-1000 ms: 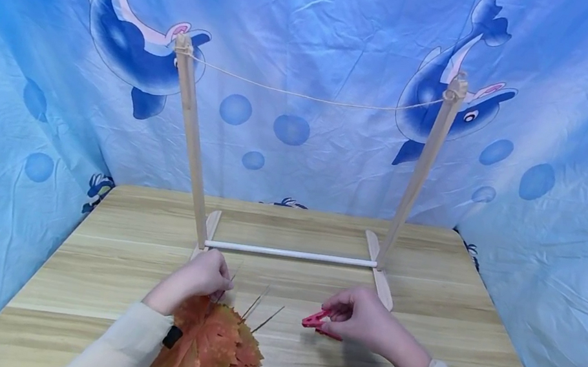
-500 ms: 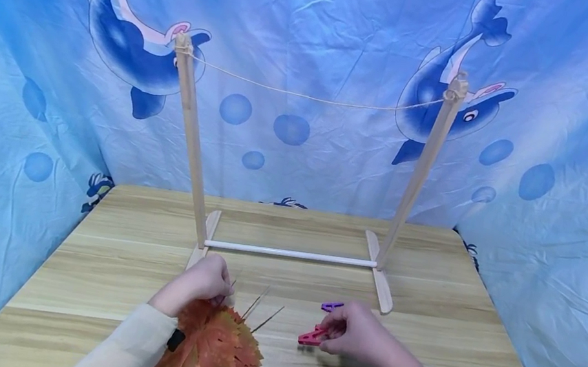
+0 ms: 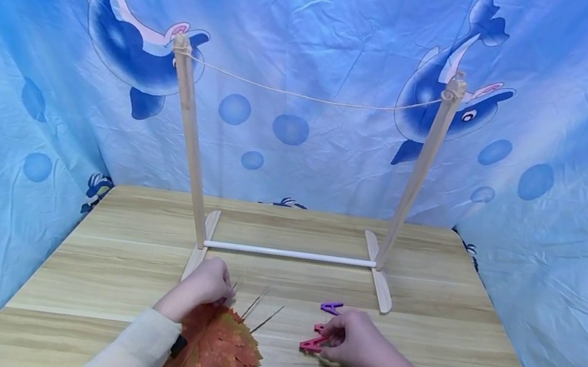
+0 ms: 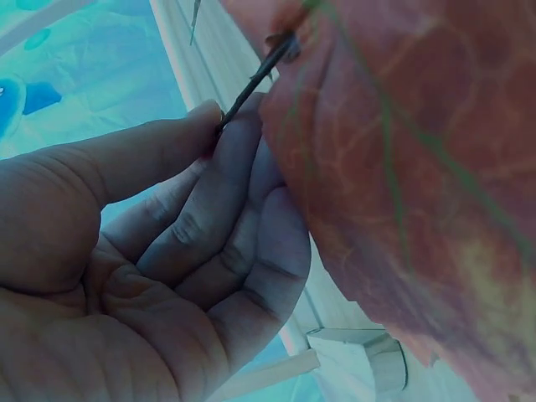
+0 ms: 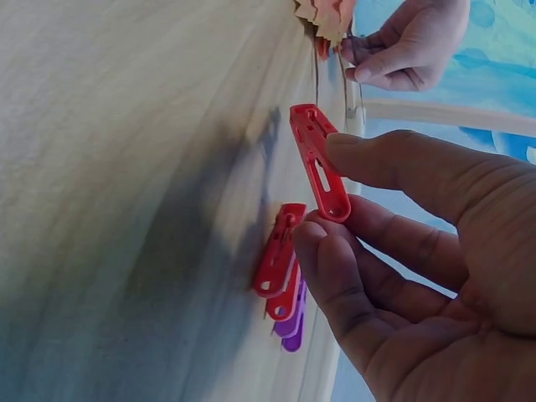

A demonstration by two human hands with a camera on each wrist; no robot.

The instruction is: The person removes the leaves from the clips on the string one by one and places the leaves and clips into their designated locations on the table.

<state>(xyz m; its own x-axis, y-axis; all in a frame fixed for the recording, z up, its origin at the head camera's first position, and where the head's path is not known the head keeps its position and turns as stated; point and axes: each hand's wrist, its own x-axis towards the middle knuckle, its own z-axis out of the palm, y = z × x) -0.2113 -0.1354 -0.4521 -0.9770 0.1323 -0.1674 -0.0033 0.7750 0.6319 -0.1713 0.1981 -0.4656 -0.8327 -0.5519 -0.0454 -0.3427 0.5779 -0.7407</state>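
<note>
My left hand [image 3: 208, 283] pinches the thin dark stem [image 4: 255, 79] of a red-orange autumn leaf [image 3: 213, 353] between thumb and index finger. That leaf overlaps other leaves, whose stems [image 3: 268, 319] stick out to the right. In my right hand [image 3: 362, 346], thumb and fingers grip a red clothespin [image 5: 318, 163], held close over the table. Just beyond it lie a second red clothespin [image 5: 280, 251] and a purple clothespin [image 3: 331, 307], partly lined up one behind the other in the right wrist view.
Behind the hands stands a wooden frame with two posts [image 3: 189, 139], a white crossbar [image 3: 290, 253] and flat feet [image 3: 382, 291]. A thin string [image 3: 309, 97] sags between the post tops. A blue dolphin-print curtain [image 3: 320, 168] surrounds the wood-grain table [image 3: 466, 345].
My right hand has come nearer with the red clothespin, uncovering the purple and second red clothespins. My left hand has shifted slightly right with the leaf, which has turned a little.
</note>
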